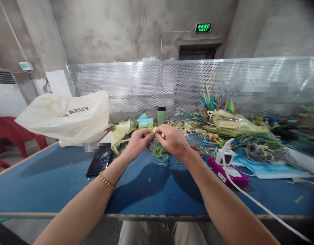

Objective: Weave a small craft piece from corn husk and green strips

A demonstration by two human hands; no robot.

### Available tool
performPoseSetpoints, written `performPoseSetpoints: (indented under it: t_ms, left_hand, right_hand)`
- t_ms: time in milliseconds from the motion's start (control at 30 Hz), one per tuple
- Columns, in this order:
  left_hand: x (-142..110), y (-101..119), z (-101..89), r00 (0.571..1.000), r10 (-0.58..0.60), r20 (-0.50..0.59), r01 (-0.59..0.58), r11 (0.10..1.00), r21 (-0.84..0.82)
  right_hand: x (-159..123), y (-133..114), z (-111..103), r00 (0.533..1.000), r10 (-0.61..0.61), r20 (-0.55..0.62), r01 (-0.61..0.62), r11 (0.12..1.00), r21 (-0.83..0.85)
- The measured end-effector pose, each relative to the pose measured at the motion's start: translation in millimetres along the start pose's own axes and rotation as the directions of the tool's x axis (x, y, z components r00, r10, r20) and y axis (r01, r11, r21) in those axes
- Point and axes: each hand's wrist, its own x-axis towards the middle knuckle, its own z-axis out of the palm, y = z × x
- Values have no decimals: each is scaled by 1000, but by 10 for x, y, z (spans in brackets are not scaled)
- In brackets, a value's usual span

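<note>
Both hands meet above the middle of the blue table (136,190), fingertips close together. My left hand (139,141) is closed in a pinch on a thin green strand. My right hand (172,139) is pinched too, beside a small pale piece (154,130); its fingers partly cover whatever they grip. Just below the fingertips, a loose tangle of green string (160,152) hangs or lies; I cannot tell which. A gold beaded bracelet (107,180) circles my left wrist.
Left are a white plastic bag (70,117), dried husks (120,132) and a dark tablet (99,161). A green bottle (161,115) stands behind my hands. Right, a purple power strip (228,173) with a white cable (261,206) lies before coloured stems and grey cord (261,153).
</note>
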Motion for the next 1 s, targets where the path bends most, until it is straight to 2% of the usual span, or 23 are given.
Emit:
performPoseSetpoints:
  t_ms: [233, 400, 533, 700, 833, 1000]
  left_hand:
    - [-18, 89, -11, 998, -58, -28, 54, 991, -119]
    - [-16, 99, -17, 998, -61, 6, 61, 989, -133]
    - [-25, 120, -23, 998, -32, 48, 34, 998, -58]
    - [-45, 109, -31, 993, 34, 117, -43, 996, 82]
    - [-60, 74, -24, 994, 78, 80, -91, 980, 177]
    - [-69, 89, -1, 1000, 22, 15, -24, 989, 143]
  right_hand:
    - [-1, -50, -37, 1000, -12, 13, 11, 998, 60]
    - [28, 37, -66, 999, 7, -45, 1, 981, 192]
    - [33, 97, -34, 1000, 30, 8, -31, 965, 262]
    - [23, 97, -5, 999, 39, -7, -37, 974, 221]
    - [14, 69, -8, 999, 46, 5, -46, 986, 162]
    - [4, 23, -11, 997, 69, 17, -71, 988, 140]
